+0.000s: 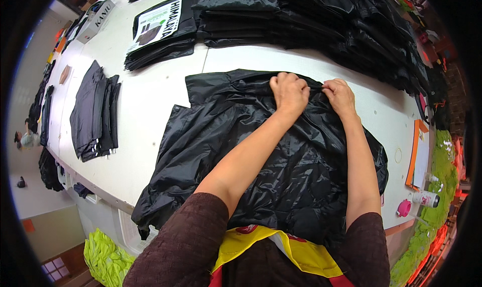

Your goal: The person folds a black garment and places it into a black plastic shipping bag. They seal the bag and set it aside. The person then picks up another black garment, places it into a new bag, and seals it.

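Note:
A shiny black garment (201,146) lies spread and wrinkled across the white table in front of me, its lower end hanging over the near edge against my body. At its far edge, my left hand (290,92) is closed with the fingers curled on the fabric. Just to the right, my right hand (340,97) pinches the same edge between thumb and fingertips. The cloth is gathered between the two hands. Folds hide what lies under my fingers.
Tall stacks of folded black garments (311,41) line the far side; a printed sheet (155,28) tops one pile. Dark cut pieces (93,113) lie left on the white table (138,101). An orange folder (416,154), a bottle (426,198) and a pink object (403,207) sit right.

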Available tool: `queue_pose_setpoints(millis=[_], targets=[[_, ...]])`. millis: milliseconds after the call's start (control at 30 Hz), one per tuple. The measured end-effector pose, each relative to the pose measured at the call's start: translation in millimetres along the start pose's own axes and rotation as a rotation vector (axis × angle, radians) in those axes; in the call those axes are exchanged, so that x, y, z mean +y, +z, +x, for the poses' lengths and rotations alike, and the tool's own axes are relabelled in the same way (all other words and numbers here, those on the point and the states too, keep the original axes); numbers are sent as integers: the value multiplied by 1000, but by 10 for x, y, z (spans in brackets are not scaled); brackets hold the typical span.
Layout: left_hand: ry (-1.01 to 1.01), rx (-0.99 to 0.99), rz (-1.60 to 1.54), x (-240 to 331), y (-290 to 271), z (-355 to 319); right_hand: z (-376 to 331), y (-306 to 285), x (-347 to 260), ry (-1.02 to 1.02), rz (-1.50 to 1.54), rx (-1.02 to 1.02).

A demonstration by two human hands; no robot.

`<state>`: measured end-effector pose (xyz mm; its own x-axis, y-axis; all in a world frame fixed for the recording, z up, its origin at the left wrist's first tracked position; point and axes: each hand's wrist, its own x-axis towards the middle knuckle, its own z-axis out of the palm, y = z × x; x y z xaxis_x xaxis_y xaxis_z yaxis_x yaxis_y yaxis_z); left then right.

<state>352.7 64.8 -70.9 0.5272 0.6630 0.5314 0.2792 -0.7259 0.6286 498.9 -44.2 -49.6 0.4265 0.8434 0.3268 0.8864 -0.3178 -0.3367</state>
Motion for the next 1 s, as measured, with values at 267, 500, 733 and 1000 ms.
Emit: queue_pose_setpoints(millis=[267,500,733,1000], targets=[[-229,49,370,-1148,-1445,57,113,157,-63,94,-151,-4],[-433,-166,596,-1637,-2446,-298,-621,-887,301,443,232,167],[-772,-368,530,-1543,-2734,-760,-3388,-1874,1769,965,-358,-176],[-881,-219,352,-1578,-2672,-829,-3920,-1629,1273,1028,-237,-102]])
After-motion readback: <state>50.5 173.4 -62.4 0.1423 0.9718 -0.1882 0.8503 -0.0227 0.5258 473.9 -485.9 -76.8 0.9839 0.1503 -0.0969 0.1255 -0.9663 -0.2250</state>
